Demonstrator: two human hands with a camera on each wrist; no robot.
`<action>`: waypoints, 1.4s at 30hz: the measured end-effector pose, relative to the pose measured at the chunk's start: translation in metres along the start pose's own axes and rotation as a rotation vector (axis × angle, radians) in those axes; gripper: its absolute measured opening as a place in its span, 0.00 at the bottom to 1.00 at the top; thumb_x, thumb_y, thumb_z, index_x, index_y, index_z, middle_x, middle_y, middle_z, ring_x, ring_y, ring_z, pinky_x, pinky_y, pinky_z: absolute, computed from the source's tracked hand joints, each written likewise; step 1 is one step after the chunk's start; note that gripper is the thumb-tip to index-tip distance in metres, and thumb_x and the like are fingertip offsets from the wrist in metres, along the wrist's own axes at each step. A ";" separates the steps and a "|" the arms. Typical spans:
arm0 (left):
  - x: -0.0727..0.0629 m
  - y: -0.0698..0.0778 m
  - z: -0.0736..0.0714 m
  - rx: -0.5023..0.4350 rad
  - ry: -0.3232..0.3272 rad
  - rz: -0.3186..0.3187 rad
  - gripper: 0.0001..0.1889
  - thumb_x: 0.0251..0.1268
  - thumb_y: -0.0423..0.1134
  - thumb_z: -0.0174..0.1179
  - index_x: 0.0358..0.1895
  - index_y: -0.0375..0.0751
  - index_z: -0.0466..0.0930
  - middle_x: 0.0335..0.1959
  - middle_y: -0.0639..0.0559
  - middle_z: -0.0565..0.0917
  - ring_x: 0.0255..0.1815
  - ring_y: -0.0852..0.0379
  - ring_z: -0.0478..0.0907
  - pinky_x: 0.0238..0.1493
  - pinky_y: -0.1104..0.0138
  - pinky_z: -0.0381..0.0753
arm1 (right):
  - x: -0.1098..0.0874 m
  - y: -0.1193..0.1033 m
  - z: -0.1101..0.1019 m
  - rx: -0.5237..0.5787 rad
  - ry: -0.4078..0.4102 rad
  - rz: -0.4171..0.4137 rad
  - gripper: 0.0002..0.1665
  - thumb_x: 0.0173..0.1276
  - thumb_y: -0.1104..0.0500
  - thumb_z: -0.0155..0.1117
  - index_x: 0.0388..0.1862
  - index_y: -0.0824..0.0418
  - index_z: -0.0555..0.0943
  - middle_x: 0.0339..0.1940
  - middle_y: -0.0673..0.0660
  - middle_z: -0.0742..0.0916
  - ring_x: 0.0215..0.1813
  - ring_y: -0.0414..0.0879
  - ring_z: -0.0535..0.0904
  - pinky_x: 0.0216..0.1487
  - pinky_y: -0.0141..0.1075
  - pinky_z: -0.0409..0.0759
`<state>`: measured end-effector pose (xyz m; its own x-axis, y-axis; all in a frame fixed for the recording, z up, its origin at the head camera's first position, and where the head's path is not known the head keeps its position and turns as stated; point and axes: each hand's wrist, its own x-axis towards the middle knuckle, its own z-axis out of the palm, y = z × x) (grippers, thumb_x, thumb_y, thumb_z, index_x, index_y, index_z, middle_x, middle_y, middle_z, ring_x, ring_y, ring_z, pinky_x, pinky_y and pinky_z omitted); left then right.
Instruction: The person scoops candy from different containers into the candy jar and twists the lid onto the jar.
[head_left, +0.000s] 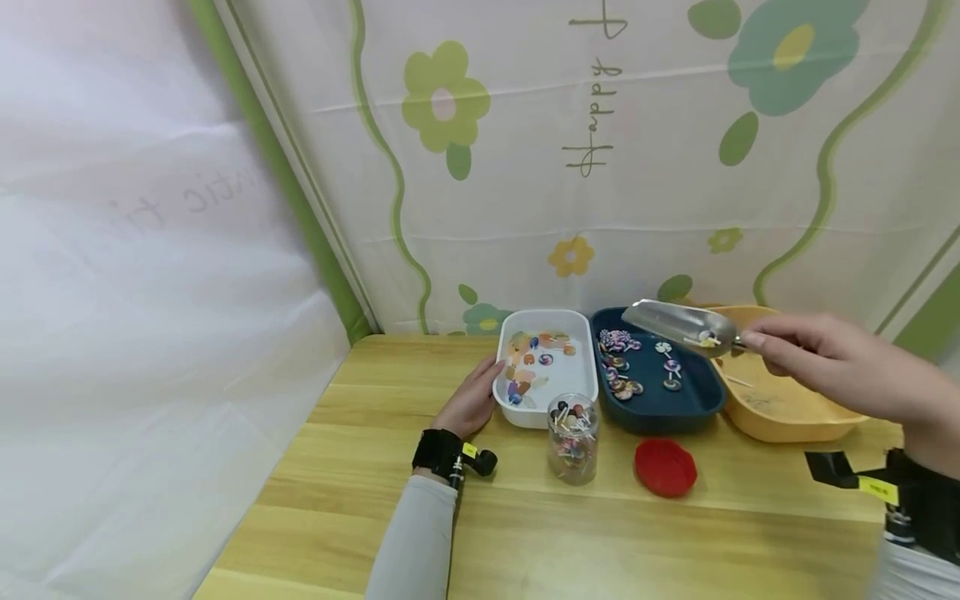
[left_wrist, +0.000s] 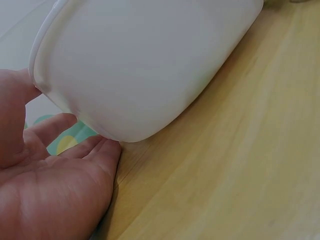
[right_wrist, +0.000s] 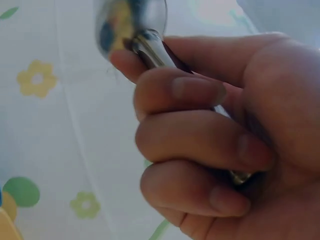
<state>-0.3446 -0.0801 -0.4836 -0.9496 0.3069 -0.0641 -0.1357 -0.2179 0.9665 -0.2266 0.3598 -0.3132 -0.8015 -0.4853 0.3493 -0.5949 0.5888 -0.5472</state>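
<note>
In the head view my left hand [head_left: 471, 402] holds the left side of a white tray [head_left: 546, 421]. The left wrist view shows the thumb over the tray's rim and other fingers against its outer wall. My right hand [head_left: 821, 358] grips the handle of a metal scoop [head_left: 667, 322], fingers curled round it in the right wrist view. A few small pale pieces lie in the scoop, raised above the blue tray [head_left: 663, 423] and the edge of the yellow tray [head_left: 795, 429]. A clear jar [head_left: 573, 458] containing small lollipops stands before the white tray.
A red lid [head_left: 665, 468] lies on the wooden table [head_left: 375, 433], right of the jar. Mixed candies lie in the white tray, swirled lollipops [head_left: 621, 387] in the blue one, and a white stick [head_left: 740, 382] in the yellow one. A patterned cloth [head_left: 517, 167] hangs behind the trays.
</note>
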 end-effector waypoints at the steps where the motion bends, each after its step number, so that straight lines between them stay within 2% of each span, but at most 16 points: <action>1: 0.000 0.000 0.000 0.000 -0.002 0.001 0.29 0.87 0.46 0.42 0.83 0.46 0.51 0.83 0.45 0.54 0.82 0.49 0.54 0.81 0.55 0.53 | 0.000 -0.004 0.001 -0.016 -0.010 -0.018 0.16 0.83 0.65 0.51 0.36 0.49 0.80 0.19 0.46 0.68 0.17 0.42 0.60 0.18 0.35 0.62; 6: 0.000 0.002 0.001 -0.001 -0.002 0.006 0.28 0.87 0.45 0.42 0.83 0.47 0.52 0.83 0.45 0.55 0.82 0.49 0.54 0.81 0.55 0.54 | 0.000 -0.019 0.007 -0.083 -0.055 -0.099 0.17 0.80 0.66 0.55 0.36 0.43 0.79 0.19 0.40 0.68 0.19 0.36 0.62 0.20 0.32 0.63; 9: 0.001 0.003 0.002 -0.002 0.005 0.006 0.28 0.87 0.45 0.42 0.83 0.46 0.53 0.83 0.44 0.55 0.81 0.49 0.55 0.81 0.56 0.54 | 0.003 -0.023 0.013 -0.124 -0.074 -0.146 0.17 0.78 0.66 0.59 0.39 0.41 0.81 0.23 0.37 0.71 0.24 0.34 0.67 0.24 0.30 0.65; 13: 0.000 0.003 0.002 0.001 0.014 0.004 0.28 0.87 0.45 0.42 0.83 0.46 0.53 0.83 0.44 0.56 0.81 0.49 0.55 0.80 0.56 0.55 | 0.008 -0.025 0.019 -0.186 -0.148 -0.136 0.15 0.79 0.62 0.59 0.44 0.39 0.83 0.28 0.33 0.76 0.32 0.31 0.71 0.32 0.30 0.68; 17: 0.000 0.003 0.002 -0.006 0.020 -0.001 0.28 0.87 0.45 0.42 0.82 0.46 0.54 0.83 0.44 0.56 0.81 0.50 0.55 0.80 0.56 0.55 | 0.010 -0.026 0.023 -0.239 -0.248 -0.115 0.12 0.80 0.57 0.59 0.43 0.36 0.83 0.33 0.31 0.80 0.36 0.29 0.73 0.37 0.29 0.71; 21: 0.001 0.001 0.001 -0.013 0.015 0.000 0.27 0.87 0.45 0.41 0.83 0.47 0.53 0.83 0.45 0.55 0.81 0.50 0.55 0.80 0.56 0.54 | 0.012 -0.028 0.025 -0.241 -0.297 -0.098 0.11 0.80 0.53 0.59 0.41 0.35 0.83 0.33 0.32 0.80 0.37 0.30 0.73 0.36 0.30 0.72; 35: 0.001 0.000 0.000 -0.023 0.007 0.000 0.27 0.87 0.45 0.41 0.83 0.47 0.53 0.83 0.45 0.55 0.81 0.50 0.54 0.81 0.57 0.54 | 0.011 -0.031 0.025 -0.229 -0.316 -0.060 0.11 0.80 0.53 0.59 0.39 0.36 0.84 0.31 0.33 0.81 0.35 0.30 0.73 0.34 0.29 0.71; 42: 0.001 0.000 0.001 -0.013 0.011 0.001 0.28 0.87 0.45 0.42 0.83 0.47 0.53 0.83 0.45 0.55 0.81 0.50 0.54 0.81 0.56 0.54 | 0.008 -0.031 0.024 -0.260 -0.312 0.005 0.09 0.78 0.55 0.61 0.45 0.44 0.88 0.38 0.33 0.83 0.38 0.28 0.75 0.38 0.33 0.79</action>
<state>-0.3451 -0.0787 -0.4830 -0.9527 0.2967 -0.0655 -0.1379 -0.2300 0.9634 -0.2137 0.3223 -0.3118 -0.7714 -0.6316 0.0778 -0.6187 0.7159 -0.3235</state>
